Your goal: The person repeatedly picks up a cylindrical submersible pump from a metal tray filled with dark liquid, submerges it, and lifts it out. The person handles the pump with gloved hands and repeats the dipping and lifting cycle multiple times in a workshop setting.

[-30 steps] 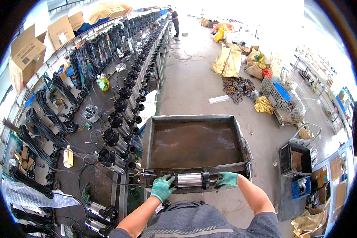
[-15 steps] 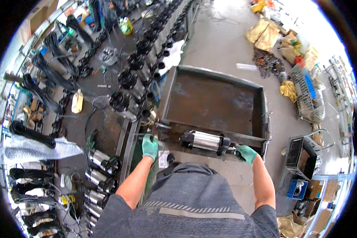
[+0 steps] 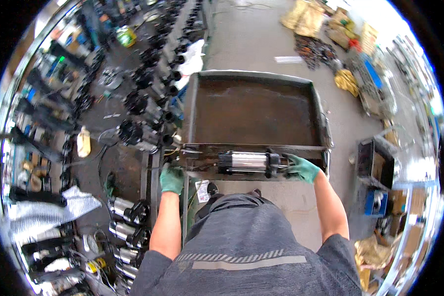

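A motor-like cylinder (image 3: 248,162), with a bright metal body and black ends, lies level across the near strip of a dark metal tray (image 3: 261,76). My right hand (image 3: 303,168), in a green glove, is at its right end, fingers apart above and below the short end piece. My left hand (image 3: 171,179), gloved too, is at the bench edge, left of the tray. Its fingers are curled beside small metal parts, and what they hold is hidden.
Similar black-and-silver units (image 3: 138,135) line the bench on the left, with more lower down. A pale bottle (image 3: 84,141) stands among cables. To the right are a black crate (image 3: 375,160), a blue box (image 3: 376,202), a wire basket (image 3: 367,86) and sacks (image 3: 303,17).
My view has shifted, and the tray sits higher and further left in it. The cylinder now lies more level. The fingers of my right hand have spread at its end.
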